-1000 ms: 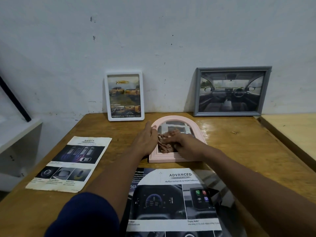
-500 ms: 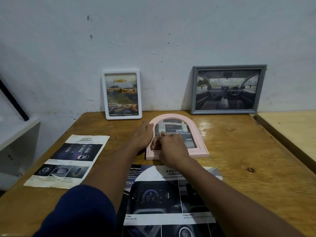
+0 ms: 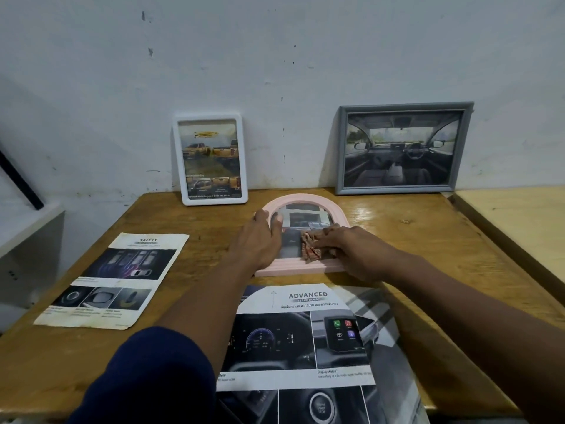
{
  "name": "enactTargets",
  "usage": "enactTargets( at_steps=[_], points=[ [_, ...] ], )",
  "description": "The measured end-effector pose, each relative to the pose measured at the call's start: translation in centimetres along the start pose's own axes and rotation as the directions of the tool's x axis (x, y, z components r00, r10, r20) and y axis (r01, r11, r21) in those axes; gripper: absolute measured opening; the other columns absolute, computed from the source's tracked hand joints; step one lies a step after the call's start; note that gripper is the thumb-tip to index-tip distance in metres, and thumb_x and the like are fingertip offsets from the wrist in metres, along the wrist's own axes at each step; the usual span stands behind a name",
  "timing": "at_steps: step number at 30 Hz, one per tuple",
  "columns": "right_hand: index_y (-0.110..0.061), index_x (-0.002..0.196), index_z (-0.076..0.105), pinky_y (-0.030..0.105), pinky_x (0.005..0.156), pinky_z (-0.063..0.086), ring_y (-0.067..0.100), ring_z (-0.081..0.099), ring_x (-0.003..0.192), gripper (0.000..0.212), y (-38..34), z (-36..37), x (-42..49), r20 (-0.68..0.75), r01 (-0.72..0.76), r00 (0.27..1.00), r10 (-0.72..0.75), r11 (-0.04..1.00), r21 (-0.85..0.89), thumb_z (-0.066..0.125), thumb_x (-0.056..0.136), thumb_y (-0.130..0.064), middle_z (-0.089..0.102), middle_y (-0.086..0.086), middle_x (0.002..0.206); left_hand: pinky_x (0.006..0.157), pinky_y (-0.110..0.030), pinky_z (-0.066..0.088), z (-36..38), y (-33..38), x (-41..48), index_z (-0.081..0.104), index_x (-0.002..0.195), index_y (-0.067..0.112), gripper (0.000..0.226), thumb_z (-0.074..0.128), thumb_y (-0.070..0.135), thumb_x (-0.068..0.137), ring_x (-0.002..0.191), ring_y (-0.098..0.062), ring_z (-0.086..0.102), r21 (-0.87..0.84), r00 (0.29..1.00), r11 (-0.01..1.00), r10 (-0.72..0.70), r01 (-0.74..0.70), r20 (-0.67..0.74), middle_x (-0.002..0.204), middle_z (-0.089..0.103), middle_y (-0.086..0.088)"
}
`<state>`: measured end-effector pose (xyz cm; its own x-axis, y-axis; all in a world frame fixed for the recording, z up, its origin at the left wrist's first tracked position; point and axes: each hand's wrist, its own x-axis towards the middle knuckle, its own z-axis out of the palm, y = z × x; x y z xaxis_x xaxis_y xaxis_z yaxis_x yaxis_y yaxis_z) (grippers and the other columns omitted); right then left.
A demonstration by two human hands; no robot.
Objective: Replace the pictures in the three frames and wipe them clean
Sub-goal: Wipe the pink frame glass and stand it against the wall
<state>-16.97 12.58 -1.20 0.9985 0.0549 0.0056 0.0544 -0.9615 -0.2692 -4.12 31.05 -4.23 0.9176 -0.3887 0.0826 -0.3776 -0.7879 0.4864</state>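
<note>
cloth (image 3: 310, 248), right hand (image 3: 348, 254): shifted rightward across the glass since half a second ago; fingers curled, pinching the cloth. left hand (image 3: 260, 240): fingers straight, together, pressing the left rim. pink arched frame (image 3: 305, 199): flat on table (image 3: 428, 240), mid-back.

A: The table (image 3: 412, 240) is wood, varnished; it shines to the right of the pink frame (image 3: 284, 269).
B: Yes. That frame looks matt and ribbed. The cloth (image 3: 310, 250) on it is soft and crumpled.
A: Behind it, the white frame (image 3: 214, 200) is smooth, like plastic. The grey frame (image 3: 394, 188) is matt.
B: The leaflet (image 3: 116, 280) to its left is paper, with worn edges.
</note>
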Motion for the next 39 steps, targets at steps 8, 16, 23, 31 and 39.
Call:
enactTargets(
  at_steps=[8,16,23,31,39],
  points=[
    [-0.025,0.132,0.060,0.037,0.095,0.053,0.024,0.058,0.116,0.043,-0.6,-4.3,2.0,-0.113,-0.084,0.990,0.089,0.995,0.054,0.060,0.093,-0.007,0.063,0.005,0.126,0.108,-0.053,0.042,0.6,-0.5,0.7,0.026,0.155,0.021,0.067,0.020,0.062,0.103,0.138,-0.034,0.045,0.029,0.998,0.998,0.060,-0.060,0.013,0.159,0.038,-0.011],
    [-0.016,0.130,0.060,0.032,0.085,0.047,0.025,0.059,0.106,0.036,2.4,-5.5,8.8,-0.133,-0.195,0.970,0.202,0.979,0.062,0.061,0.094,-0.012,0.063,0.010,0.120,0.117,-0.049,0.031,1.4,-0.9,1.1,0.018,0.160,0.023,0.070,0.022,0.062,0.103,0.151,-0.032,0.029,0.035,0.998,0.998,0.056,-0.056,0.004,0.168,0.022,-0.006],
    [-0.021,0.158,0.021,0.042,0.121,0.011,0.024,0.010,0.153,0.055,4.7,-0.3,9.6,0.006,-0.159,0.987,0.159,0.987,-0.020,0.028,0.107,-0.041,0.015,0.006,0.166,0.118,-0.050,0.032,1.6,-1.1,1.4,0.020,0.160,0.021,0.068,0.022,0.060,0.104,0.149,-0.033,0.031,0.021,0.998,0.998,0.064,-0.064,-0.007,0.167,0.025,-0.008],
    [-0.018,0.159,0.013,0.044,0.122,-0.001,0.024,0.000,0.154,0.056,3.7,2.1,5.2,-0.069,-0.244,0.966,0.248,0.967,0.068,0.023,0.108,-0.037,0.006,0.007,0.167,0.109,-0.054,0.042,1.4,-1.1,1.5,0.029,0.155,0.020,0.066,0.020,0.061,0.104,0.139,-0.035,0.043,-0.008,0.998,0.999,0.053,-0.053,-0.014,0.160,0.038,-0.011],
    [-0.019,0.159,0.014,0.043,0.122,-0.005,0.021,-0.006,0.153,0.056,0.2,2.7,-1.7,-0.034,-0.217,0.974,0.222,0.970,0.106,0.023,0.108,-0.038,0.003,0.005,0.168,0.106,-0.054,0.045,1.4,-0.8,1.1,0.030,0.154,0.019,0.064,0.020,0.059,0.104,0.135,-0.036,0.048,-0.047,0.999,0.998,0.030,-0.031,-0.024,0.156,0.042,-0.013]
  ],
)
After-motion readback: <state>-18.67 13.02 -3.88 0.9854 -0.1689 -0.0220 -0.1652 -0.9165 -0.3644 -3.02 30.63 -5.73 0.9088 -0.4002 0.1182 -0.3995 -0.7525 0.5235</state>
